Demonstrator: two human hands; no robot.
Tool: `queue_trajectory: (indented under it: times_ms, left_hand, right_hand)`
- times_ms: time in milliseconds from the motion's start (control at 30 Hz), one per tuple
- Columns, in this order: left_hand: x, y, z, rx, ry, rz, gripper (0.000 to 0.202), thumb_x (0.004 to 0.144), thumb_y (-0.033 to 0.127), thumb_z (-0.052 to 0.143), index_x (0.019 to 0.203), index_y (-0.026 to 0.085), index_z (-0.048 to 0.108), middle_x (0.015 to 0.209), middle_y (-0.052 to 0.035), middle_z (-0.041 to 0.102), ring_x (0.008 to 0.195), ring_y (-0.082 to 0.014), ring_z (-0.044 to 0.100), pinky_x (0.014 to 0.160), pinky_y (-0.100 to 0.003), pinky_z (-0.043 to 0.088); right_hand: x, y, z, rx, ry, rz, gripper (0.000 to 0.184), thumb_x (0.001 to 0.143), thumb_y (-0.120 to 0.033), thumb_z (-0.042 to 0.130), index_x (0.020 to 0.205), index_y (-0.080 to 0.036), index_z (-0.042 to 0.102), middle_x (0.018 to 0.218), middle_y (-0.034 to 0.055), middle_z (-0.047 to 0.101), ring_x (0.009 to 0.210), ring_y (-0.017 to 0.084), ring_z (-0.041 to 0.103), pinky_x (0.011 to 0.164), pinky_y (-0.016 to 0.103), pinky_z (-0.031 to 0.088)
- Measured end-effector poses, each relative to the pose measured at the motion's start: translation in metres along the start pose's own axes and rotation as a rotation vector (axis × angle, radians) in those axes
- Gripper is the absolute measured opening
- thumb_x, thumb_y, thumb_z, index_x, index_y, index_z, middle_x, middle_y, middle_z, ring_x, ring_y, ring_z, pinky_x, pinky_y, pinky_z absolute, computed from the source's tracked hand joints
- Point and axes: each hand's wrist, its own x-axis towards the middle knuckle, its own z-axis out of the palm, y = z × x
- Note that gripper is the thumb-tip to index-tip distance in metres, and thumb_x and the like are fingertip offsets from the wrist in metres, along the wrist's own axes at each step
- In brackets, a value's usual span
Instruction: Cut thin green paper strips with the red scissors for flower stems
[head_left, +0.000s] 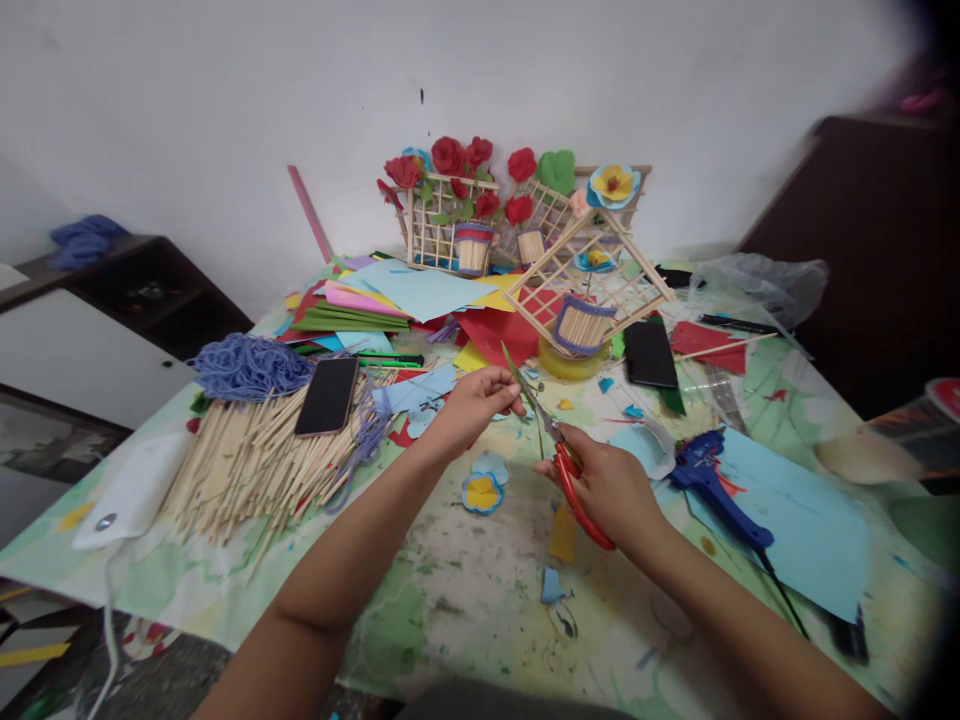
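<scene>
My right hand (609, 487) is closed round the red handles of a pair of scissors (564, 460), whose blades point up and left. My left hand (472, 400) pinches a thin green strip of paper (517, 378) at the blade tips. Both hands hover over the middle of the table (465, 590). Just below them lies a small blue and yellow paper flower (482, 490).
A pile of wooden sticks (247, 455), a phone (328, 395) and blue yarn (247, 365) lie at the left. Coloured paper sheets (375, 295) and stick lattices with paper flowers (517, 220) stand at the back. A blue glue gun (712, 485), a second phone (649, 353) and light blue paper (802, 520) are at the right.
</scene>
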Motion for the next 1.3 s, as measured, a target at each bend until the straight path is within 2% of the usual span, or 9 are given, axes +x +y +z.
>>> queue_trajectory:
  times_ms: [133, 267, 833, 1067, 1300]
  left_hand:
    - [0.0014, 0.0006, -0.0037, 0.029, 0.105, 0.028, 0.021, 0.079, 0.035, 0.058, 0.081, 0.015, 0.056, 0.068, -0.0033, 0.064, 0.067, -0.0129, 0.058, 0.065, -0.025, 0.042]
    - [0.0035, -0.0008, -0.0061, 0.005, 0.133, 0.042, 0.020, 0.080, 0.035, 0.056, 0.078, 0.015, 0.054, 0.067, -0.0028, 0.063, 0.065, -0.0118, 0.057, 0.065, -0.025, 0.042]
    - [0.0046, -0.0045, -0.0051, -0.120, 0.100, 0.013, 0.017, 0.076, 0.031, 0.059, 0.074, 0.015, 0.052, 0.064, -0.0010, 0.061, 0.064, -0.0113, 0.057, 0.066, -0.025, 0.043]
    - [0.0015, -0.0039, 0.0017, -0.221, 0.019, -0.029, 0.016, 0.075, 0.029, 0.060, 0.073, 0.015, 0.052, 0.063, -0.0005, 0.060, 0.062, -0.0097, 0.056, 0.066, -0.023, 0.043]
    - [0.0019, -0.0065, 0.0017, -0.230, 0.007, -0.019, 0.018, 0.075, 0.030, 0.061, 0.073, 0.015, 0.052, 0.064, -0.0005, 0.059, 0.063, -0.0093, 0.055, 0.067, -0.023, 0.043]
  right_hand:
    - [-0.0005, -0.0004, 0.0008, -0.014, 0.007, 0.003, 0.037, 0.087, -0.046, 0.042, 0.111, -0.022, 0.057, 0.072, 0.0054, 0.070, 0.067, 0.024, 0.066, 0.053, 0.026, 0.029]
    - [-0.0009, -0.0013, 0.0014, -0.023, 0.002, -0.009, 0.035, 0.087, -0.045, 0.041, 0.107, -0.022, 0.058, 0.072, 0.0056, 0.070, 0.066, 0.024, 0.065, 0.053, 0.026, 0.028]
    - [-0.0009, -0.0006, 0.0019, -0.022, -0.010, -0.006, 0.033, 0.086, -0.044, 0.042, 0.105, -0.022, 0.058, 0.070, 0.0044, 0.069, 0.066, 0.024, 0.065, 0.053, 0.025, 0.027]
    - [-0.0019, -0.0016, -0.0001, 0.028, -0.018, -0.009, 0.035, 0.086, -0.041, 0.044, 0.112, -0.021, 0.055, 0.075, 0.0043, 0.070, 0.070, 0.024, 0.066, 0.055, 0.026, 0.030]
    - [-0.0014, -0.0023, -0.0008, 0.050, -0.023, -0.014, 0.035, 0.086, -0.041, 0.044, 0.112, -0.021, 0.056, 0.074, 0.0041, 0.070, 0.069, 0.024, 0.065, 0.054, 0.026, 0.030]
